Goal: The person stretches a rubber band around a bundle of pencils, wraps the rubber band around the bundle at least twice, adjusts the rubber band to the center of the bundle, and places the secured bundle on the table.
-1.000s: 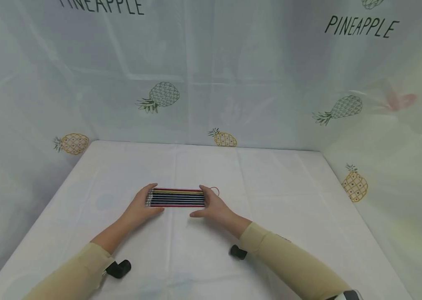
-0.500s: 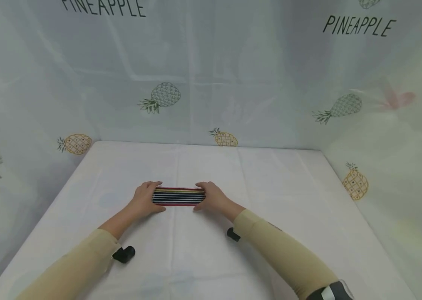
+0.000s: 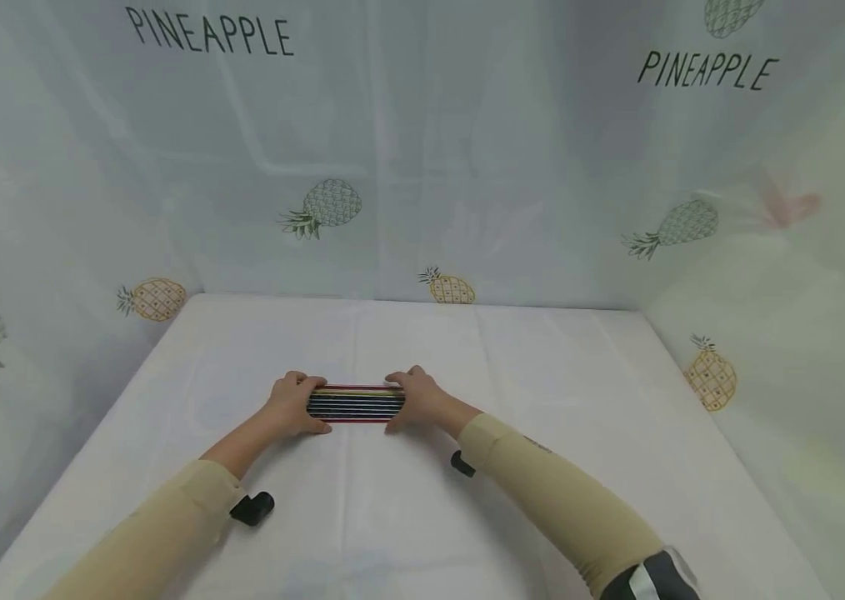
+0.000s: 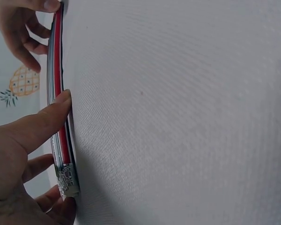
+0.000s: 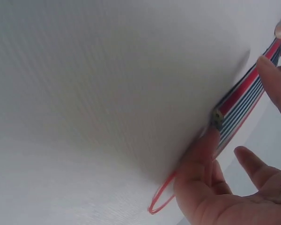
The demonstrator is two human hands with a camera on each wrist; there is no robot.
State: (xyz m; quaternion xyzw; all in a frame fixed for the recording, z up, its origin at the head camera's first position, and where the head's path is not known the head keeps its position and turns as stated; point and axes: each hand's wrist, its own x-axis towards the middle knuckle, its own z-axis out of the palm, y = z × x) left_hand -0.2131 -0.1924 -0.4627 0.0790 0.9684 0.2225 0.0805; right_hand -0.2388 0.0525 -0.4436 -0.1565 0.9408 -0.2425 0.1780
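A flat row of several pencils (image 3: 357, 404), mostly dark striped with red and yellow ones among them, lies crosswise at the white tabletop between both hands. Silver ferrules (image 4: 67, 180) show at its left end. My left hand (image 3: 292, 406) grips that end, thumb along the near red pencil and fingers behind and around the end. At the other end my right hand (image 3: 420, 401) holds the row between thumb and fingers, one finger pressed against the bare pencil end (image 5: 218, 117). From beneath the right hand a thin red loop (image 5: 161, 194) sticks out.
The white cloth-covered table (image 3: 580, 467) stretches around the hands. Behind and beside it hangs a curtain (image 3: 527, 167) printed with pineapples. A black wrist camera (image 3: 252, 508) projects below the left sleeve, another black piece (image 3: 462, 463) below the right.
Both hands have closed in on the ends of the pencil row, the left moving right and the right moving slightly left. The silver ends and red loop are now covered in the head view.
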